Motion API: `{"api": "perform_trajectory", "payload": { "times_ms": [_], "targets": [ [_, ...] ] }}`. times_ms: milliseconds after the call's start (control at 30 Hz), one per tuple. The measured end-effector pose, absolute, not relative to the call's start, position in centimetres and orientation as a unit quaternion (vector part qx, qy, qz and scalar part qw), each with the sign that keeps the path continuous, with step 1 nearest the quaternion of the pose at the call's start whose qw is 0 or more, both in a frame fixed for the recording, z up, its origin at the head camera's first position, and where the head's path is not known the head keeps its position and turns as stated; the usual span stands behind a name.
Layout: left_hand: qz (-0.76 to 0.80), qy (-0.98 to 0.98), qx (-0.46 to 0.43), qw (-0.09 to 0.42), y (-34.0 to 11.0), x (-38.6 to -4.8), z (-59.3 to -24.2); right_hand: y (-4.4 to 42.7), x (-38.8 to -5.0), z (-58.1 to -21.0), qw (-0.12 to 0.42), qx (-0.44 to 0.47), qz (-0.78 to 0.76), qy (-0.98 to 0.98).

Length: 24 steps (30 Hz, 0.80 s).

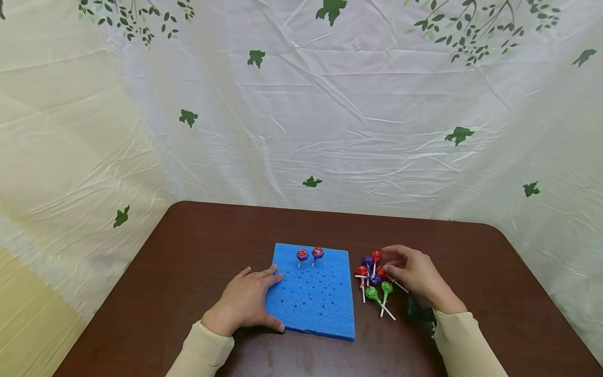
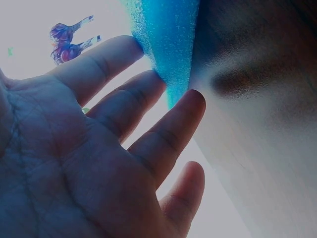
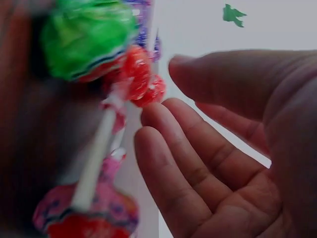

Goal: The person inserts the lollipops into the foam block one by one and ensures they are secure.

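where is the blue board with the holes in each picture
Head: lower centre, the blue board lying flat.
Left wrist: top centre, at the left hand's fingertips.
Right wrist: not in it.
Landmark shared by head and left wrist: two lollipops stuck in the board, upper left in the wrist view.

Soft, even light fills our head view. From the left wrist, we see the bare left hand (image 2: pixel 94 144) backlit and dim against white glare; from the right, the round, green-wrapped lollipop (image 3: pixel 89 37) looks blurred.

No legible text, brands or numbers; markings on lollipop wrappers (image 3: pixel 89 37) too blurred.
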<state>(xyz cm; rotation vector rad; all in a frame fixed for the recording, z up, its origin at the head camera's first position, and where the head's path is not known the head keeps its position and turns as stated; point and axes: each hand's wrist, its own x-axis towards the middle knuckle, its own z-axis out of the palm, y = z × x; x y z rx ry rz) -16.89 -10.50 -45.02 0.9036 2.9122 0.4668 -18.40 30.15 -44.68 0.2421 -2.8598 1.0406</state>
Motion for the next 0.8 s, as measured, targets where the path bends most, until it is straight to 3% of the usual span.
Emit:
{"api": "perform_trajectory", "payload": {
  "times_ms": [267, 800],
  "targets": [
    [0.152, 0.945, 0.290, 0.030, -10.3, -17.0, -45.0, 32.6, -17.6, -44.0, 0.049, 0.074, 0.320, -0.943],
    [0.154, 0.945, 0.287, 0.032, -10.0, -16.9, -44.9, 35.2, -16.2, -44.1, -0.052, 0.098, 0.330, -0.938]
  ]
}}
